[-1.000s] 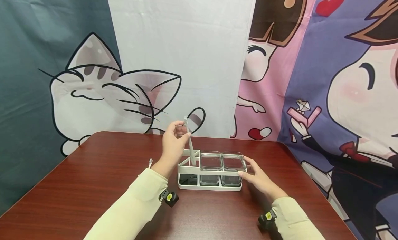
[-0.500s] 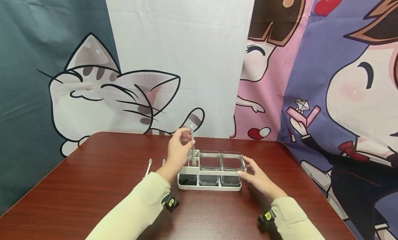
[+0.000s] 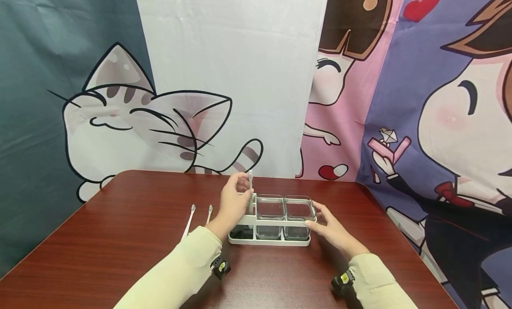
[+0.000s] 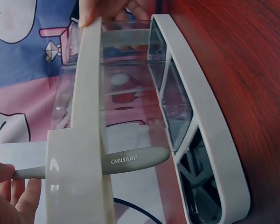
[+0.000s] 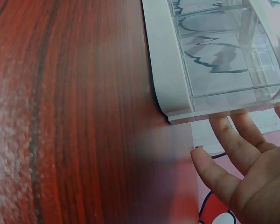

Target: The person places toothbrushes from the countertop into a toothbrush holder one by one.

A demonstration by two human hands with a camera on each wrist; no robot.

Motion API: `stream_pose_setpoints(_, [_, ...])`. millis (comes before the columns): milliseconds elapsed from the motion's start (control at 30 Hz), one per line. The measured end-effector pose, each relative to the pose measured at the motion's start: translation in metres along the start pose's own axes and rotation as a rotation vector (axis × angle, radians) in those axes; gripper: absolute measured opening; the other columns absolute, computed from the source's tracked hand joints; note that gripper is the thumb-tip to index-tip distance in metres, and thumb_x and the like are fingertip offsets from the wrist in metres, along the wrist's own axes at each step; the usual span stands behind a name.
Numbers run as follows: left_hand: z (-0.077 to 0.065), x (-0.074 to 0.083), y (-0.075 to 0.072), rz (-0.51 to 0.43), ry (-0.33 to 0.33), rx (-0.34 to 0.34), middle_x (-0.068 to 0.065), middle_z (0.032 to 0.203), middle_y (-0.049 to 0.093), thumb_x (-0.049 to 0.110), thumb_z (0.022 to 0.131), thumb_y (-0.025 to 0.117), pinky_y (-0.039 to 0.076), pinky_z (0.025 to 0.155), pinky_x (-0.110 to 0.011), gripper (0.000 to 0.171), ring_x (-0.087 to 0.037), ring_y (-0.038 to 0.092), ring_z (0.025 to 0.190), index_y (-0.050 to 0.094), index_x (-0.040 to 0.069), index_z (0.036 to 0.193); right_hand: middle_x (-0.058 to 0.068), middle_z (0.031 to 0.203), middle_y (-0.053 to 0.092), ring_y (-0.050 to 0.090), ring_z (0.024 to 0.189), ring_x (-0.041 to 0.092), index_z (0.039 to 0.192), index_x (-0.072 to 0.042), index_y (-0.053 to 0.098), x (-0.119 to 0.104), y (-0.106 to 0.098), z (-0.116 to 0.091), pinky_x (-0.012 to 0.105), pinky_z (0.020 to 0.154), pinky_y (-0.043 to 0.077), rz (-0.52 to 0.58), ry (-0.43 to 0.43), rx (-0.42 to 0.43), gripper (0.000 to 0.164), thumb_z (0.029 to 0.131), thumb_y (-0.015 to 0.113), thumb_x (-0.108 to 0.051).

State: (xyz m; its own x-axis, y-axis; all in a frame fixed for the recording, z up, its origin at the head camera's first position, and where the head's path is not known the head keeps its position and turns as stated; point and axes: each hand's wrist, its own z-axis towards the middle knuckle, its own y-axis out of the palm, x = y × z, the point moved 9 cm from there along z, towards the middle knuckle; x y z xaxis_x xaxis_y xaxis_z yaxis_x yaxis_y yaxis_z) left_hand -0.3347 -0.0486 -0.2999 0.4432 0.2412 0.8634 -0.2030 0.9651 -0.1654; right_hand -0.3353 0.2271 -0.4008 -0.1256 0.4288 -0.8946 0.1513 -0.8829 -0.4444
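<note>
A white toothbrush holder (image 3: pixel 270 242) with an upper tier and a base stands on the table. My left hand (image 3: pixel 234 204) pinches a grey toothbrush (image 3: pixel 250 180) near its head, bristle end up. In the left wrist view, the handle marked ORISIMP (image 4: pixel 135 160) passes through the upper tier, its rounded tip hanging above the base. My right hand (image 3: pixel 332 229) grips the holder's right end, thumb at the front bar. The right wrist view shows its fingertips (image 5: pixel 219 122) against that end. Two clear cups (image 3: pixel 270 208) sit side by side in the holder.
Two more toothbrushes lie on the table left of the holder, a white one (image 3: pixel 189 222) and another (image 3: pixel 210 214) partly behind my left wrist. A cartoon-printed cloth (image 3: pixel 224 55) hangs behind the reddish-brown table (image 3: pixel 132 229).
My left hand has moved right and down, and the toothbrush has straightened from a tilt and sunk lower into the holder. The two table toothbrushes have come into fuller view. My right hand has stayed put.
</note>
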Motion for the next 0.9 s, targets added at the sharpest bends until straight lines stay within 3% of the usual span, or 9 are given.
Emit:
stream_pose_setpoints(267, [-0.002, -0.004, 0.005, 0.028, 0.005, -0.005, -0.013, 0.09, 0.06, -0.013, 0.08, 0.065, 0.049, 0.076, -0.033, 0.031, -0.027, 0.06, 0.088, 0.057, 0.001, 0.106, 0.019, 0.128, 0.048, 0.043, 0.123, 0.035, 0.148, -0.018, 0.031, 0.003, 0.001, 0.001, 0.051, 0.095, 0.046, -0.003, 0.011, 0.001, 0.069, 0.09, 0.068, -0.027])
stream_pose_setpoints(500, [-0.004, 0.0, 0.005, 0.054, 0.077, 0.014, -0.008, 0.084, 0.058, -0.015, 0.076, 0.064, 0.047, 0.071, -0.031, 0.031, -0.023, 0.057, 0.082, 0.056, 0.003, 0.1, 0.019, 0.128, 0.049, 0.043, 0.124, 0.035, 0.147, -0.021, 0.032, 0.005, 0.0, 0.002, 0.053, 0.096, 0.045, -0.003, 0.016, 0.008, 0.069, 0.089, 0.068, -0.03])
stream_pose_setpoints(733, [-0.004, -0.008, 0.01, 0.066, 0.004, -0.025, -0.011, 0.087, 0.059, -0.013, 0.079, 0.065, 0.048, 0.076, -0.033, 0.029, -0.026, 0.058, 0.086, 0.056, 0.002, 0.102, 0.018, 0.128, 0.049, 0.043, 0.124, 0.035, 0.147, -0.021, 0.032, 0.004, -0.001, 0.002, 0.052, 0.097, 0.045, 0.001, 0.014, 0.009, 0.069, 0.089, 0.068, -0.029])
stream_pose_setpoints(900, [-0.005, -0.009, 0.013, 0.075, 0.008, -0.029, -0.009, 0.085, 0.059, -0.014, 0.079, 0.065, 0.047, 0.075, -0.032, 0.029, -0.025, 0.058, 0.086, 0.057, 0.003, 0.101, 0.017, 0.128, 0.049, 0.042, 0.125, 0.034, 0.147, -0.021, 0.031, 0.005, -0.001, 0.002, 0.054, 0.099, 0.043, 0.002, 0.017, 0.008, 0.069, 0.089, 0.068, -0.029])
